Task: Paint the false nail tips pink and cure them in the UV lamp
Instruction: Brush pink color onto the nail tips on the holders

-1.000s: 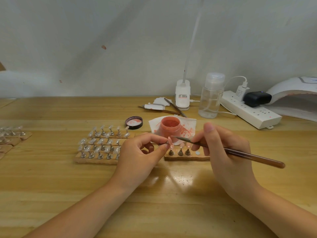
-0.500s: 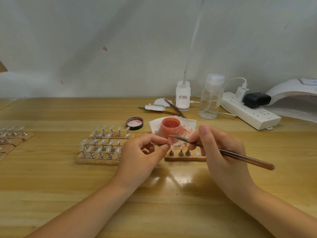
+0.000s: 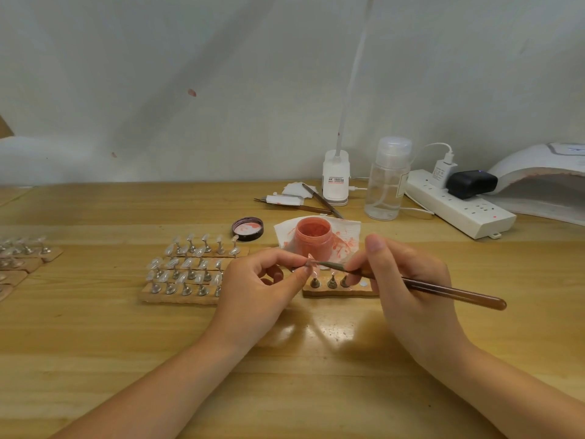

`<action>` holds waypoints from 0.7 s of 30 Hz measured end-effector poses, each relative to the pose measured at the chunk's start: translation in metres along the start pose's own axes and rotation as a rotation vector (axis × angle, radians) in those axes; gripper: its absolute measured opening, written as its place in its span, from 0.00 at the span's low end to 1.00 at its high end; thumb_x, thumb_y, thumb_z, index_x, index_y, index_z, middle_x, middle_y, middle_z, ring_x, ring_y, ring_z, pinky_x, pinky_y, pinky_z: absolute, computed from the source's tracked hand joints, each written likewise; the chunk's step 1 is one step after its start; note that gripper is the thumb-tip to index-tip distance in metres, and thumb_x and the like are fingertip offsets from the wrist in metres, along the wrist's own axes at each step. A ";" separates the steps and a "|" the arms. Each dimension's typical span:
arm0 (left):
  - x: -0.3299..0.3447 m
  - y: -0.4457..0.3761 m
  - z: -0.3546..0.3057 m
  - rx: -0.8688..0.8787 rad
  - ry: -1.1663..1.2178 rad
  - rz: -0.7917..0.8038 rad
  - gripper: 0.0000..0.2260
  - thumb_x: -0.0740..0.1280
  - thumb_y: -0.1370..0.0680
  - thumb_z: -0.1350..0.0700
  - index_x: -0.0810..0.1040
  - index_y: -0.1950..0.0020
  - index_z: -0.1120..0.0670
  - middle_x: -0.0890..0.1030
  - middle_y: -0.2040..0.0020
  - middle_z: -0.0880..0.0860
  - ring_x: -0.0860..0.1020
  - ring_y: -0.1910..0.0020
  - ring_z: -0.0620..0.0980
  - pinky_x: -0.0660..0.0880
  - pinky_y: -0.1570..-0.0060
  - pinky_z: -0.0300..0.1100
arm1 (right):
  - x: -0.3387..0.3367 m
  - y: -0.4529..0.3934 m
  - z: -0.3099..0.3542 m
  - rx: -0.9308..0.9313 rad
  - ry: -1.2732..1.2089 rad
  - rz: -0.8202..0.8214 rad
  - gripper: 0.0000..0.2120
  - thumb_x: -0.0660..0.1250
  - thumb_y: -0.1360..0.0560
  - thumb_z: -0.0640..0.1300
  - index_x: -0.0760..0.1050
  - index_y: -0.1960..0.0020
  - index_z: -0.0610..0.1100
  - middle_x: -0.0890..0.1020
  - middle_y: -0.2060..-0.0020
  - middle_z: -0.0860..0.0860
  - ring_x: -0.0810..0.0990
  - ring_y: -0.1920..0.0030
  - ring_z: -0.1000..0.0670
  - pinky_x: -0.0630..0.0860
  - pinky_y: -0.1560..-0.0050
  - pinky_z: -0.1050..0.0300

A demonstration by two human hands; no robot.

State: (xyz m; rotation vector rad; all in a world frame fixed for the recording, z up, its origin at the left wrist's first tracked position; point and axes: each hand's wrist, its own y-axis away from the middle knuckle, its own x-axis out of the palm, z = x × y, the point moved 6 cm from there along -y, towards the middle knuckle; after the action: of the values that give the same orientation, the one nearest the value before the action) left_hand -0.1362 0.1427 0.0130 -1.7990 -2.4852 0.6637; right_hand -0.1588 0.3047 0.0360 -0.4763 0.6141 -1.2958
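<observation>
My left hand (image 3: 258, 285) pinches a small false nail tip on its stand (image 3: 311, 263) between thumb and forefinger, lifted above the table. My right hand (image 3: 408, 286) grips a brown-handled brush (image 3: 443, 291), and the brush tip touches the nail tip. Just behind them stands an open jar of pink paint (image 3: 313, 237) on a stained white tissue (image 3: 346, 237). Under the hands lies a short wooden holder (image 3: 338, 291) with three metal stands. The white UV lamp (image 3: 544, 182) sits at the far right edge.
A wooden board with several clear nail tips on stands (image 3: 186, 270) lies left of my hand, more boards (image 3: 19, 258) at the far left. The jar lid (image 3: 247, 229), spare brushes (image 3: 304, 204), a clear pump bottle (image 3: 387, 182), a white device (image 3: 336, 180) and a power strip (image 3: 459, 205) line the back.
Both hands have drifted slightly left with the nail tip and brush still together; the brush stays on the nail tip.
</observation>
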 end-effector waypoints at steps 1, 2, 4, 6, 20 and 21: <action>0.000 0.000 0.000 -0.002 0.001 -0.001 0.05 0.74 0.33 0.57 0.83 0.65 0.46 0.80 0.69 0.47 0.71 0.70 0.39 0.69 0.69 0.30 | -0.001 0.001 0.000 0.001 -0.019 -0.003 0.19 0.57 0.25 0.50 0.77 0.67 0.43 0.79 0.73 0.49 0.76 0.72 0.61 0.67 0.69 0.74; 0.000 0.000 0.000 -0.003 0.004 -0.003 0.05 0.73 0.33 0.57 0.83 0.64 0.46 0.80 0.68 0.48 0.72 0.69 0.40 0.69 0.68 0.31 | -0.002 0.002 0.000 0.001 -0.041 -0.006 0.19 0.57 0.25 0.50 0.77 0.68 0.43 0.79 0.73 0.49 0.76 0.72 0.61 0.67 0.69 0.74; 0.000 0.000 0.000 0.000 0.010 -0.005 0.04 0.73 0.33 0.56 0.83 0.64 0.46 0.81 0.67 0.50 0.72 0.69 0.40 0.69 0.68 0.32 | -0.005 0.003 0.001 0.001 -0.079 -0.026 0.19 0.56 0.25 0.50 0.77 0.68 0.44 0.79 0.73 0.51 0.75 0.73 0.61 0.68 0.69 0.74; -0.001 0.001 0.000 0.004 0.011 -0.005 0.05 0.73 0.33 0.56 0.82 0.65 0.46 0.80 0.67 0.50 0.72 0.69 0.40 0.69 0.68 0.31 | -0.006 0.001 0.003 -0.001 -0.093 -0.056 0.18 0.56 0.25 0.50 0.77 0.68 0.45 0.79 0.73 0.51 0.75 0.73 0.61 0.67 0.69 0.74; 0.000 0.000 -0.002 0.042 0.030 0.001 0.03 0.71 0.37 0.47 0.82 0.66 0.44 0.82 0.67 0.43 0.74 0.69 0.37 0.70 0.69 0.29 | -0.006 0.002 0.002 0.050 -0.149 -0.093 0.19 0.57 0.23 0.49 0.77 0.68 0.44 0.79 0.73 0.50 0.75 0.73 0.61 0.68 0.69 0.74; 0.000 0.000 -0.001 0.044 0.028 -0.001 0.03 0.71 0.37 0.47 0.82 0.66 0.43 0.82 0.66 0.43 0.74 0.69 0.37 0.70 0.69 0.30 | -0.005 0.000 0.001 0.054 -0.130 -0.098 0.19 0.58 0.22 0.48 0.77 0.67 0.44 0.80 0.73 0.50 0.75 0.73 0.61 0.68 0.69 0.74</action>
State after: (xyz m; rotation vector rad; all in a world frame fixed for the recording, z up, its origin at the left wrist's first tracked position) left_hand -0.1357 0.1433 0.0140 -1.7795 -2.4340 0.6817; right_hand -0.1585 0.3096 0.0377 -0.5472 0.4509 -1.3596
